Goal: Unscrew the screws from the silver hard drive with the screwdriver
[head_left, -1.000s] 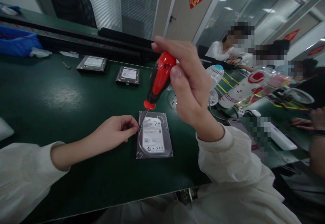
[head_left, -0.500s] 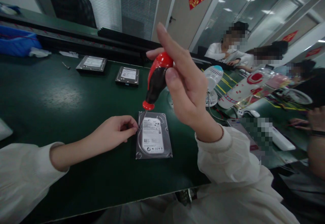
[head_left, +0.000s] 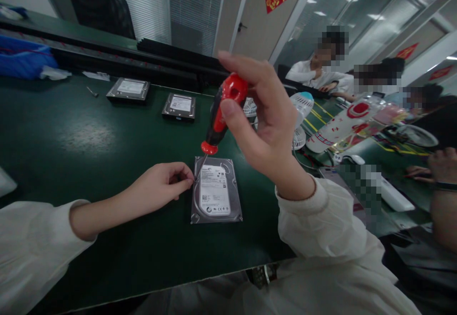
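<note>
A hard drive lies label up on the dark green table, near its front edge. My right hand holds the thick handle of a red and black screwdriver, thumb on one side and fingers on the other. The thin shaft slants down to the drive's left edge. There my left hand has its thumb and fingertips pinched together, close to the shaft's tip. Whatever is between those fingertips is too small to make out.
Two more hard drives lie farther back. A screw-like piece and a blue bin are at the left. On the right stand a white fan and a bottle; other people sit beyond.
My right hand's fingers have shifted around the handle, and the handle has turned, with more red now facing me. My left hand and the drive have stayed in place.
</note>
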Tool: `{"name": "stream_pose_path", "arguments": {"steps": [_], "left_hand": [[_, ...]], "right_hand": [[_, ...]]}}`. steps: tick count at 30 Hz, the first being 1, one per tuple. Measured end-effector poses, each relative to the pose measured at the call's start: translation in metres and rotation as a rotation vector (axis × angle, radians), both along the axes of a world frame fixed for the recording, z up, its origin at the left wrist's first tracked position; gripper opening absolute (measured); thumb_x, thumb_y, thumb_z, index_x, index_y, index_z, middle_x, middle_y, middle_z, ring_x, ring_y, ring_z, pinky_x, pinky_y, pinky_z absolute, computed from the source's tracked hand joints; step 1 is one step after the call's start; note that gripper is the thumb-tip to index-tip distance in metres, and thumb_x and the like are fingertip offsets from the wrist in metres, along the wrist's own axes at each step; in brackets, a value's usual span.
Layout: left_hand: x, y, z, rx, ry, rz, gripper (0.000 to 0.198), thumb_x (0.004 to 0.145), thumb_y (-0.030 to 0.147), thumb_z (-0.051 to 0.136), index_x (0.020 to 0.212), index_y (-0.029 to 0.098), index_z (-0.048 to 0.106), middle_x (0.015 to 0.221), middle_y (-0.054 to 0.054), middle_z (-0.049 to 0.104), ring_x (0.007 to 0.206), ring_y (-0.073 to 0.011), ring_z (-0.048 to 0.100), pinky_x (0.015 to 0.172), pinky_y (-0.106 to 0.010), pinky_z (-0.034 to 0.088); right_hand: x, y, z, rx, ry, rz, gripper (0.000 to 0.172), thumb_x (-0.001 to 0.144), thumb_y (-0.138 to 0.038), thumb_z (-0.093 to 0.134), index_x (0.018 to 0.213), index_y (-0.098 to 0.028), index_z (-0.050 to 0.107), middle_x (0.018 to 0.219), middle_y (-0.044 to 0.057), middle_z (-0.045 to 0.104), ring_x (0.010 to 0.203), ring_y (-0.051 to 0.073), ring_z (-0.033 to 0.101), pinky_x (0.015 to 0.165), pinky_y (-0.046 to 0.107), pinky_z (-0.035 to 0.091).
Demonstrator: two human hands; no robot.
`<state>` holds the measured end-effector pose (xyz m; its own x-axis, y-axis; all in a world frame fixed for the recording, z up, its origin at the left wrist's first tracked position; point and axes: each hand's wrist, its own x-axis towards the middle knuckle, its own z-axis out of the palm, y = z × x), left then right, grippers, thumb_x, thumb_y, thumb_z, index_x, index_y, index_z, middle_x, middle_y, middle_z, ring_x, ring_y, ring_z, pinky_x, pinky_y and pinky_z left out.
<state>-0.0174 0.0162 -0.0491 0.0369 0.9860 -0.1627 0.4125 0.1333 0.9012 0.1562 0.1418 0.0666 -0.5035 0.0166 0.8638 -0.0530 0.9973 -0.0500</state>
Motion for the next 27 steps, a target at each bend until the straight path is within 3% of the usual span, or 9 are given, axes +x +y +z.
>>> {"name": "stream_pose_path", "arguments": {"steps": [4, 8, 11, 14, 17, 22, 27], "left_hand": [[0.0006, -0.0007, 0.0016, -0.007, -0.007, -0.005, 0.026, 0.088, 0.046, 0.059, 0.092, 0.020, 0.064, 0.081, 0.001, 0.064, 0.062, -0.0128, 0.058, 0.054, -0.024, 0.048], [0.0006, -0.0005, 0.0017, -0.002, -0.023, -0.004, 0.025, 0.088, 0.045, 0.060, 0.092, 0.020, 0.064, 0.082, 0.001, 0.064, 0.064, -0.0131, 0.059, 0.054, -0.023, 0.049], [0.0002, -0.0006, 0.0013, -0.005, -0.017, -0.002, 0.025, 0.088, 0.045, 0.060, 0.092, 0.020, 0.064, 0.082, 0.001, 0.064, 0.063, -0.0126, 0.058, 0.054, -0.024, 0.049], [0.0006, -0.0010, 0.0018, -0.007, -0.010, -0.001, 0.025, 0.088, 0.045, 0.060, 0.092, 0.020, 0.064, 0.082, 0.001, 0.065, 0.062, -0.0124, 0.058, 0.054, -0.024, 0.049], [0.0012, -0.0008, 0.0023, -0.004, -0.010, 0.000, 0.025, 0.088, 0.045, 0.060, 0.092, 0.020, 0.064, 0.082, 0.001, 0.065, 0.062, -0.0129, 0.058, 0.054, -0.024, 0.049], [0.0009, 0.0004, 0.0005, -0.008, -0.018, 0.006, 0.025, 0.088, 0.045, 0.060, 0.092, 0.020, 0.064, 0.084, 0.000, 0.066, 0.065, -0.0135, 0.059, 0.054, -0.024, 0.049], [0.0001, 0.0004, -0.0003, -0.001, -0.014, 0.000, 0.024, 0.088, 0.044, 0.060, 0.092, 0.021, 0.064, 0.082, 0.001, 0.066, 0.063, -0.0129, 0.059, 0.053, -0.023, 0.049]], "right_hand": [[0.0017, -0.0043, 0.0010, -0.036, -0.014, -0.073, 0.032, 0.097, -0.045, 0.046, 0.121, -0.028, 0.058, 0.116, 0.001, 0.067, 0.105, 0.017, 0.063, 0.095, 0.035, 0.055], [0.0014, -0.0031, 0.0032, 0.022, -0.021, 0.017, 0.039, 0.103, -0.035, 0.029, 0.132, -0.026, 0.053, 0.125, 0.000, 0.065, 0.115, 0.017, 0.061, 0.104, 0.039, 0.050], [0.0008, -0.0021, 0.0036, 0.054, -0.001, 0.043, 0.038, 0.101, -0.037, 0.035, 0.134, -0.025, 0.052, 0.121, 0.001, 0.067, 0.107, 0.017, 0.062, 0.097, 0.038, 0.052], [0.0016, -0.0036, 0.0033, 0.063, 0.022, -0.016, 0.034, 0.098, -0.042, 0.046, 0.125, -0.024, 0.058, 0.111, 0.001, 0.068, 0.100, 0.017, 0.061, 0.092, 0.036, 0.053], [0.0030, -0.0055, 0.0031, -0.004, -0.030, -0.078, 0.033, 0.099, -0.042, 0.043, 0.123, -0.025, 0.059, 0.113, 0.002, 0.066, 0.105, 0.018, 0.060, 0.098, 0.038, 0.052], [0.0027, -0.0045, 0.0044, -0.015, -0.063, 0.080, 0.043, 0.101, -0.025, 0.025, 0.135, -0.022, 0.051, 0.130, 0.005, 0.063, 0.122, 0.019, 0.058, 0.108, 0.042, 0.047], [0.0011, -0.0032, 0.0027, -0.071, -0.041, 0.140, 0.039, 0.099, -0.021, 0.037, 0.136, -0.019, 0.048, 0.135, 0.006, 0.061, 0.120, 0.016, 0.061, 0.107, 0.038, 0.050]]}}
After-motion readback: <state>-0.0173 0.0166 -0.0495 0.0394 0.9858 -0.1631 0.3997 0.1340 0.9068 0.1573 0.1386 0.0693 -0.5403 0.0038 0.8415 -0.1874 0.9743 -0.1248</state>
